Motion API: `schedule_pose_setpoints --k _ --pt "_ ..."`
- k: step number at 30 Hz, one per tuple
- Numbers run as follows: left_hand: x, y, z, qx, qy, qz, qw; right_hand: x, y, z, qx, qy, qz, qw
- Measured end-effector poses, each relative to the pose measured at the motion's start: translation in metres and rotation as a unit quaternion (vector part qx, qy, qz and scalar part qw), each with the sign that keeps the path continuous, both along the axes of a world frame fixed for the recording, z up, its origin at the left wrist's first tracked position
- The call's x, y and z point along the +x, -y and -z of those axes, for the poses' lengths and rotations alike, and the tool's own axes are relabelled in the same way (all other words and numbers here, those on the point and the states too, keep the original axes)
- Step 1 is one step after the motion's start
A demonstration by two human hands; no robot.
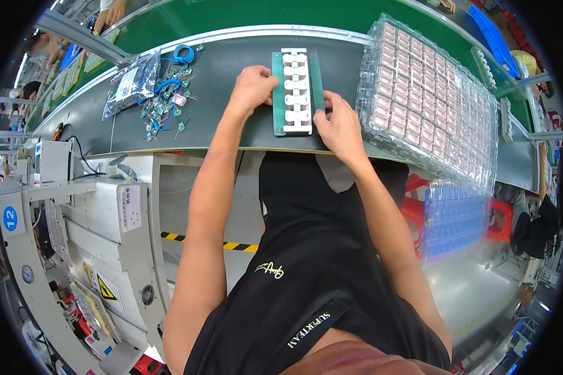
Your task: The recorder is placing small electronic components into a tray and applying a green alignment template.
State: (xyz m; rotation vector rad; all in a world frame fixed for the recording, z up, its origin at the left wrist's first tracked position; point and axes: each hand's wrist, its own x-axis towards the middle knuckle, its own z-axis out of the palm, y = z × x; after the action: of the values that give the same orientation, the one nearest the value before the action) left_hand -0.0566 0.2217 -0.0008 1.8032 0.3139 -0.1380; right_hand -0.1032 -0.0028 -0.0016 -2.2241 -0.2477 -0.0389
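A flat green fixture board [314,81] lies on the dark bench in front of me, carrying a column of several white plastic parts [296,84] in a white holder. My left hand [254,90] is closed at the board's left edge, its thumb and fingers bent against it. On the opposite side, the fingers and thumb of my right hand [340,125] grip the right edge, lower down. Part of each edge is hidden behind my fingers.
Stacked clear trays [413,94] with pinkish parts stand close on my right. To the left lie loose small circuit boards [164,107] with wires, a silvery bag [131,84] and a blue tape roll [184,54]. Beyond the metal rail runs a green conveyor [231,14].
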Motion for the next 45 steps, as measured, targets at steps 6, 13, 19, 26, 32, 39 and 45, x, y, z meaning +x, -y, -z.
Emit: schedule_pose_setpoints --k 6,13,19,26,32,39,45 --pt "-0.034 -0.013 -0.014 0.371 0.122 -0.111 0.914 -0.021 0.002 -0.018 -0.028 0.116 -0.044 0.992" --pt "-0.081 0.023 -0.011 0.078 0.154 0.094 0.981 -0.005 0.006 -0.027 0.039 -0.028 -0.139 0.989" --pt "-0.080 0.031 -0.027 0.062 0.062 0.093 0.992 0.015 0.011 -0.022 -0.011 0.002 -0.204 0.979" --pt "-0.087 0.010 -0.034 0.128 0.088 0.051 0.987 0.002 0.032 -0.033 0.035 0.069 -0.132 0.988" --pt "-0.054 0.053 -0.078 -0.016 0.158 0.103 0.982 -0.015 0.131 -0.103 0.155 0.022 0.030 0.987" --pt "0.010 0.238 -0.097 0.050 0.230 0.350 0.907 -0.030 0.266 -0.054 0.085 0.094 0.287 0.950" --pt "0.040 0.329 -0.078 0.137 0.286 0.439 0.841 -0.032 0.268 -0.033 -0.174 0.191 0.304 0.917"
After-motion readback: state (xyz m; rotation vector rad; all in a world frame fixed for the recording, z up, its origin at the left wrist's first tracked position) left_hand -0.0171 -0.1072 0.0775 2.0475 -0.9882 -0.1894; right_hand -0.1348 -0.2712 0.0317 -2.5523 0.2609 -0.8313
